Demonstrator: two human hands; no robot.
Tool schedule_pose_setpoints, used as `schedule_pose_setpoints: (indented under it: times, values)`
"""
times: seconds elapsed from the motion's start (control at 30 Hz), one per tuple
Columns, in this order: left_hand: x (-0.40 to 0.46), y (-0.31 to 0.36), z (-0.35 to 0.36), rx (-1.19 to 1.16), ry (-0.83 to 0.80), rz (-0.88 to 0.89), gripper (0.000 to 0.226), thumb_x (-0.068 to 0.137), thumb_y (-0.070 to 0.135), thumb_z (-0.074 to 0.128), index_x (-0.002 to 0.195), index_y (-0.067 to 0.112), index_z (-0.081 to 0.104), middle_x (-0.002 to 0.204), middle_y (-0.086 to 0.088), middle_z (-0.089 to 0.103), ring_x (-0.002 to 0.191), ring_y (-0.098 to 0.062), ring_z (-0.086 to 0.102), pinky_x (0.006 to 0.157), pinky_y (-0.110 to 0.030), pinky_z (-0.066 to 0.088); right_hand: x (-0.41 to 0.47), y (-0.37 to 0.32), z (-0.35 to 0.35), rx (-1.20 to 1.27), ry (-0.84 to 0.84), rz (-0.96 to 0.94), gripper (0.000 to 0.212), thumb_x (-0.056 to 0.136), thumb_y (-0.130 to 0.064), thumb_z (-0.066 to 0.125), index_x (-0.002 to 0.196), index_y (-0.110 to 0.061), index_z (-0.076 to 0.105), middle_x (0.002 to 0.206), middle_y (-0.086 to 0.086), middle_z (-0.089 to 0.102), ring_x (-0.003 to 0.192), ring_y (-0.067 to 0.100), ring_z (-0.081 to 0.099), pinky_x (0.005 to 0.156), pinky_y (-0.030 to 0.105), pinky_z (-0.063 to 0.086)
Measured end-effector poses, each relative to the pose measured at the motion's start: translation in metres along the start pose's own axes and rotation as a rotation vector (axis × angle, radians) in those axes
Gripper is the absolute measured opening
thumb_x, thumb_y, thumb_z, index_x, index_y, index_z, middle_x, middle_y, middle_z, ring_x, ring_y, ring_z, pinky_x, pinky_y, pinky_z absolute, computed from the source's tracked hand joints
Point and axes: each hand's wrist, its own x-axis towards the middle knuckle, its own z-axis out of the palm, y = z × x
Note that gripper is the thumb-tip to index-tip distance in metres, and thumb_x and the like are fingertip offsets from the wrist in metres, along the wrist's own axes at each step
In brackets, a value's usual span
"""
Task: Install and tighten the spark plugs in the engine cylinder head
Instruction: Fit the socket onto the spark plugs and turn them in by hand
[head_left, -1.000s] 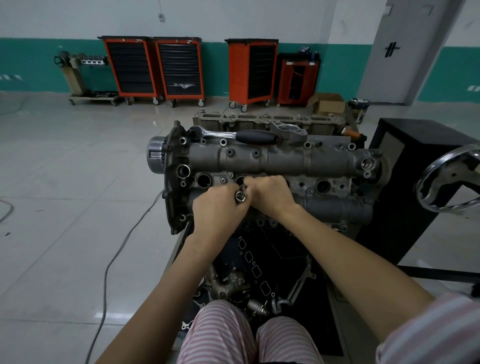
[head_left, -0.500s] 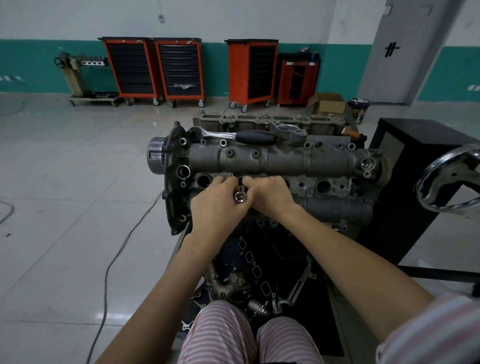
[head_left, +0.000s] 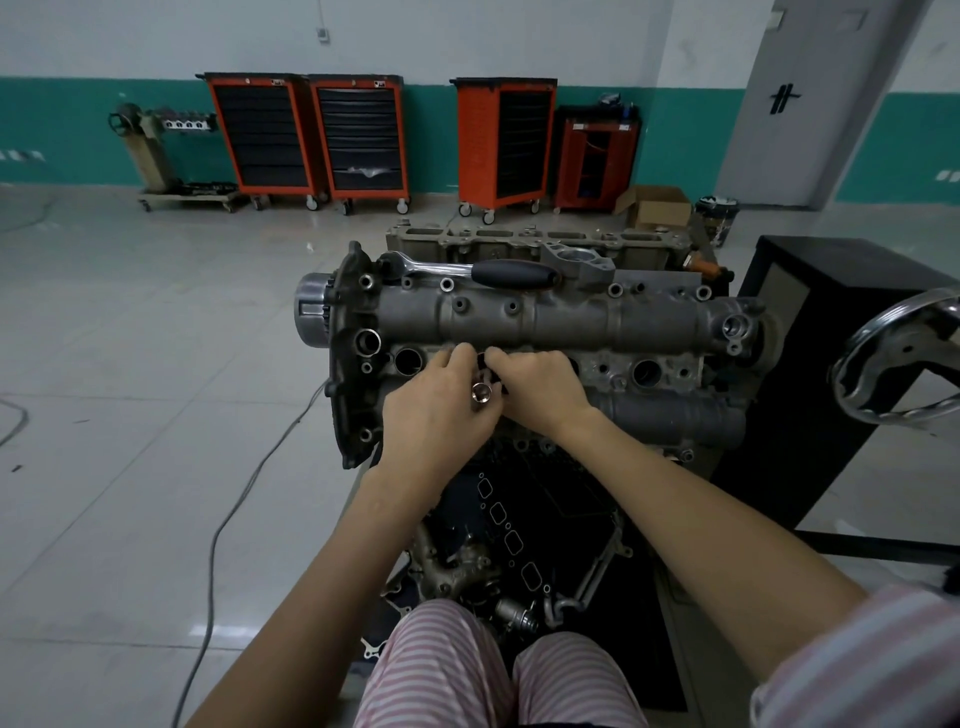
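Both hands meet at the cylinder head (head_left: 545, 322) centre. Left hand (head_left: 436, 410) and right hand (head_left: 540, 387) each hold a grip clenched on the socket (head_left: 481, 392); ratchet (head_left: 467, 270) lies at 12 o'clock.

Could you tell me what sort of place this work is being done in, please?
Most likely an automotive workshop or training garage. An engine cylinder head sits on a stand before the person, orange rolling tool cabinets line the far wall, and a ratchet wrench rests on top of the engine.
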Motion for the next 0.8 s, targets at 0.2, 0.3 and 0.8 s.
schedule_pose_setpoints:
  times: [0.2,0.3,0.8]
  values:
    - [-0.0037,0.0043,-0.0009,0.119,0.073,-0.087,0.049,0.089,0.049,0.049,0.053,0.019,0.035,0.046,0.008,0.032,0.049,-0.015,0.037,0.042,-0.023,0.012,-0.0005,-0.0047,-0.0044,0.053,0.164,-0.019,0.019,0.071,-0.020,0.054,0.057,-0.007,0.057,0.042,0.006,0.054,0.032,0.024,0.052,0.037,0.019,0.034]
    - [-0.0028,0.0033,0.0005,0.126,0.073,-0.080,0.038,0.091,0.044,0.048,0.060,0.021,0.041,0.054,0.006,0.040,0.053,-0.016,0.042,0.042,-0.024,0.013,-0.0006,-0.0023,-0.0025,0.082,0.168,0.003,0.025,0.073,-0.024,0.044,0.063,-0.005,0.058,0.047,0.008,0.057,0.037,0.027,0.055,0.039,0.023,0.034]
    - [-0.0028,0.0092,-0.0058,0.079,0.060,-0.137,0.058,0.090,0.054,0.044,0.045,0.023,0.024,0.042,0.007,0.031,0.039,-0.010,0.030,0.042,-0.023,0.015,-0.0011,-0.0028,-0.0008,-0.064,0.159,-0.025,0.029,0.056,-0.019,0.085,0.054,-0.008,0.058,0.039,0.003,0.053,0.029,0.022,0.050,0.036,0.017,0.033]
